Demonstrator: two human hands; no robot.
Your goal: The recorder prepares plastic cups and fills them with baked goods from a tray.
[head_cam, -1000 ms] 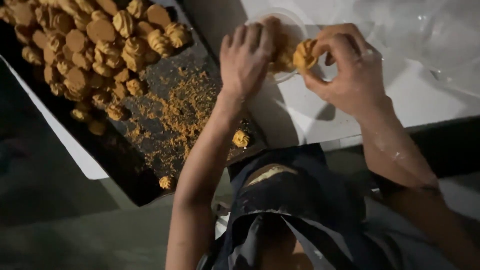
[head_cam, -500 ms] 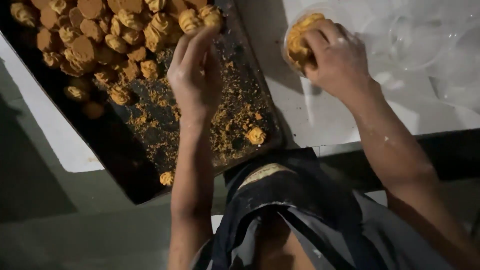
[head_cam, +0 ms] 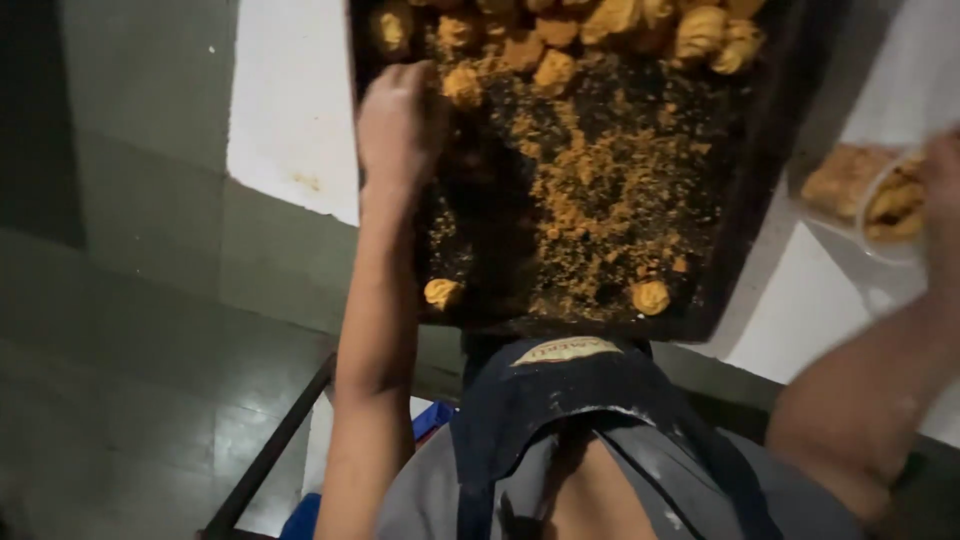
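My left hand [head_cam: 395, 120] rests knuckles-up on the left side of a dark baking tray [head_cam: 765, 180], its fingers curled down beside a small golden cookie [head_cam: 462, 85]. Whether it grips anything is hidden. A row of golden cookies [head_cam: 610, 20] lines the tray's far end, and orange crumbs [head_cam: 590, 200] cover its middle. At the right edge of the view, blurred, my right hand [head_cam: 945, 195] holds a clear plastic container [head_cam: 895, 205] with cookies inside.
Two loose cookies [head_cam: 650, 297] [head_cam: 442, 292] lie near the tray's front edge. The tray sits on a white table [head_cam: 290, 110], whose left edge drops to a grey tiled floor [head_cam: 140, 330]. My dark apron [head_cam: 560, 420] fills the bottom.
The view has swung left and closer to the tray. My left hand has moved to the tray's left side by the cookies. My right hand stays with the container, now at the right edge.
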